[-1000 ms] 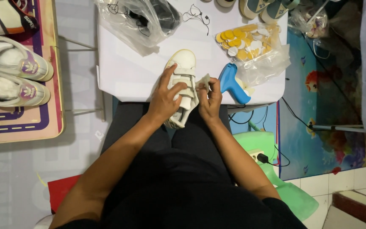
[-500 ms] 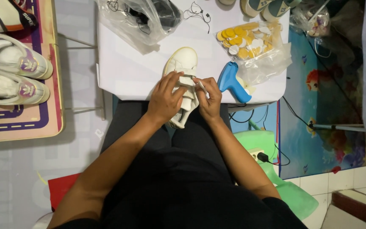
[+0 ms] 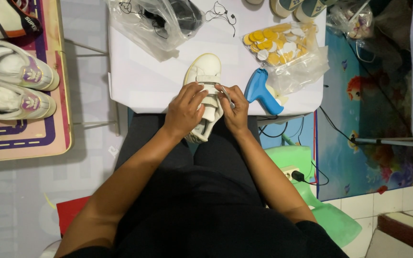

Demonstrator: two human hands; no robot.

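From the head camera I count left to right. On the pink mat (image 3: 20, 138) at far left lie two white sneakers (image 3: 13, 86) side by side, with part of a third, striped shoe (image 3: 1, 16) above them at the mat's top edge. The white table (image 3: 139, 86) carries one clear bag (image 3: 154, 24) of dark cords at its far left corner, one loose thin wire (image 3: 221, 12) near the far edge, one white shoe (image 3: 205, 91), one blue tool (image 3: 260, 91), and one clear bag of yellow and white discs (image 3: 283, 48) toward the far right corner. Soles of two more shoes (image 3: 295, 7) peek in at the far edge.

The white shoe lies at the near edge of the table, toe pointing away, heel hanging over my lap. My left hand (image 3: 185, 112) rests on its left side, fingers slightly spread and pressed down on the straps. My right hand (image 3: 235, 107) is at the shoe's right side, thumb and forefinger pinching the end of a strap (image 3: 223, 93); the other fingers are curled together. The blue tool lies just beside that hand, apart from it.

Against the frame half a second ago, the shoe sits where it did. Both hands keep their places on it, the right hand pinching at much the same spot on the strap. Bags, tool and wire have not shifted.
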